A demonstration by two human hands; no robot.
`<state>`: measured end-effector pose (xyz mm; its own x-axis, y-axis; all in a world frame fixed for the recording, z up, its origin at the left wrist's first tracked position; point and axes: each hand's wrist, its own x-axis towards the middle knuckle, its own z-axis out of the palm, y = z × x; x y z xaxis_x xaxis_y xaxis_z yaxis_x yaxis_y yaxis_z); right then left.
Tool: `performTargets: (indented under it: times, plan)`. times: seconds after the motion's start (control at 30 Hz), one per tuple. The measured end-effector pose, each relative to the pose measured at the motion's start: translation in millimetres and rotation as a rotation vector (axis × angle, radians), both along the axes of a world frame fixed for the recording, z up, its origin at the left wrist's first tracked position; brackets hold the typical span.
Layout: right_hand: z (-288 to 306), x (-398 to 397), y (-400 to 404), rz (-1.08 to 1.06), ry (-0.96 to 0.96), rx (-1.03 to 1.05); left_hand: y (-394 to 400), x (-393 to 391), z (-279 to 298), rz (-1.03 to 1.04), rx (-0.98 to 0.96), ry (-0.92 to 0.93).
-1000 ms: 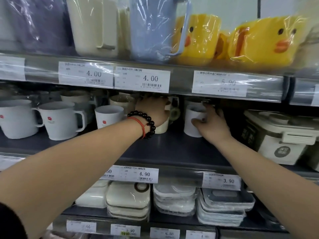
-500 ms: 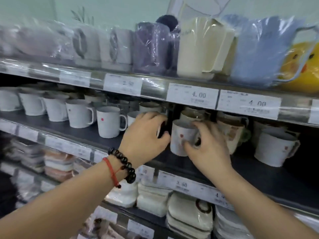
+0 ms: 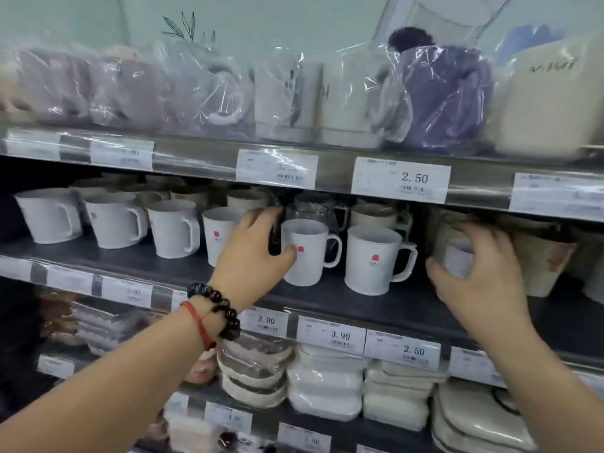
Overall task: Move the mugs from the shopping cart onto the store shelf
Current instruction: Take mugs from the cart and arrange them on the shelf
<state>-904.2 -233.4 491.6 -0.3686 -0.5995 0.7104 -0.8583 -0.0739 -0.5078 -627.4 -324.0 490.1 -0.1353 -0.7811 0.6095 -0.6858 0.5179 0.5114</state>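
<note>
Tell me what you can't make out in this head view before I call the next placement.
- Shopping cart: out of frame, so the mugs left in it cannot be counted.
- Mug under the right hand: blurred and mostly covered by the fingers; its print is unreadable.
- Left hand: its fingers reach between two white mugs; what they touch behind is hidden.
- Back-row mugs: dark under the upper shelf.
- Price tag: glare blurs the number.

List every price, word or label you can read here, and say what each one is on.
"2.50": tag on the upper shelf rail.
"3.90": left tag on the middle shelf rail.
"3.90": tag beside it.
"2.50": next tag to the right.
Red logos on the white mugs: too small to read.
Remaining tags, and the lettering on the cream container: blurred.
</note>
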Motion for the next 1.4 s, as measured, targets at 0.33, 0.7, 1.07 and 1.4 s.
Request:
performTargets:
  times: [0.33,0.7,1.07,1.4]
  plan:
    - [-9,57,-63,-0.063,0.160,0.392,-30,-22,-6,-0.069,0.080,-0.191]
    - [-8,93,-57,0.088,0.212,0.064,-23,6,-18,-0.220,-0.072,0.050]
    - [6,269,-128,0.260,0.327,0.180,-80,183,-14,0.085,-0.125,0.237]
    - [-3,288,-173,0.024,0.161,0.378,-141,214,-11,-0.003,-0.184,-0.416]
